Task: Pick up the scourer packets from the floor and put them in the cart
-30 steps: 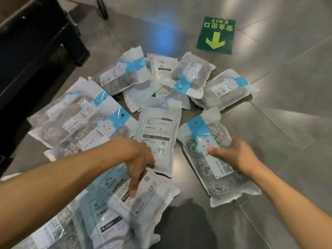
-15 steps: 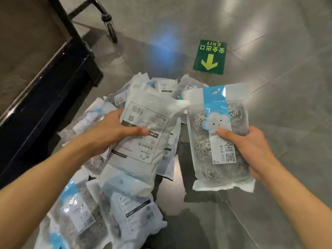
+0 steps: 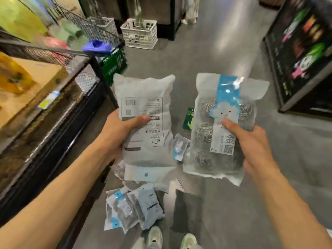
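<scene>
My left hand (image 3: 118, 132) grips a scourer packet (image 3: 145, 97) with its white printed back toward me, held upright at chest height. My right hand (image 3: 251, 142) holds a second scourer packet (image 3: 215, 159) by its lower right side, the blue strip and steel scourers facing me. Several more packets (image 3: 133, 209) lie on the grey floor below, near my shoes. The wire cart (image 3: 100, 33) stands at the upper left, holding green and red goods, beyond the left-hand packet.
A black shelf unit (image 3: 53, 123) with boxes runs along the left. A white plastic crate (image 3: 140, 33) sits on the floor ahead. A dark display stand (image 3: 301, 56) fills the right. A green exit sticker (image 3: 188, 119) shows between the packets.
Both hands have lifted their packets from the floor up high. My view has risen from the pile to the aisle, and the cart has come into sight.
</scene>
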`<action>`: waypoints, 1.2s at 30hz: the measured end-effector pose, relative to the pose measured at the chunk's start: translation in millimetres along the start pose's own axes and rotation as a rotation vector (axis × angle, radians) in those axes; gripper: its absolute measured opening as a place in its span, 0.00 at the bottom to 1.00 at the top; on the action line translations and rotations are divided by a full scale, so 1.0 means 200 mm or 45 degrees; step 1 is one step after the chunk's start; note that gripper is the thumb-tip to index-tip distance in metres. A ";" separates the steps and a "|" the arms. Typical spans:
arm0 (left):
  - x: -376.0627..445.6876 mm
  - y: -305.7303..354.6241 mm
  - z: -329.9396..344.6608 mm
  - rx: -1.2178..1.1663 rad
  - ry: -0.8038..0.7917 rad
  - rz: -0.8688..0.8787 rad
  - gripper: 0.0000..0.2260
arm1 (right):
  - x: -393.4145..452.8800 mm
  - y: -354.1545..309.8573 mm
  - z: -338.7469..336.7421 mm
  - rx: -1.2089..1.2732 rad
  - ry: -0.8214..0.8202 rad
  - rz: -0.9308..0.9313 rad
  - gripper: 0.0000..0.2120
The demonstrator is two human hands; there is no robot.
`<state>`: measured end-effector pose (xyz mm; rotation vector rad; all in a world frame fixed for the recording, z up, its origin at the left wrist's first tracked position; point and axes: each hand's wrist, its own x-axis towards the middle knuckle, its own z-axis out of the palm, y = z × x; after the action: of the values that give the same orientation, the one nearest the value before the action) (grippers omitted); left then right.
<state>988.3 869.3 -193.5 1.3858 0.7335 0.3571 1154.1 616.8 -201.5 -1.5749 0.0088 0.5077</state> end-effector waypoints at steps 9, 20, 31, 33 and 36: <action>-0.34 0.86 0.26 0.059 -0.161 0.250 0.17 | -0.51 -0.84 -0.30 0.035 0.066 -0.265 0.18; -0.44 1.08 0.60 0.118 -0.806 0.372 0.17 | -1.02 -0.85 -0.48 0.117 0.536 -0.374 0.10; -1.01 1.00 1.12 0.166 -1.521 0.269 0.14 | -2.04 -0.56 -0.68 0.179 1.318 -0.403 0.16; -1.20 0.94 1.20 0.182 -1.649 0.225 0.13 | -2.24 -0.49 -0.73 0.184 1.440 -0.394 0.17; -1.53 0.85 1.32 0.238 -1.805 0.200 0.13 | -2.58 -0.37 -0.78 0.201 1.649 -0.376 0.16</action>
<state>968.5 508.6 52.7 1.4733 -0.5279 -0.5877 762.4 319.8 31.8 -1.4683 0.7618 -0.7761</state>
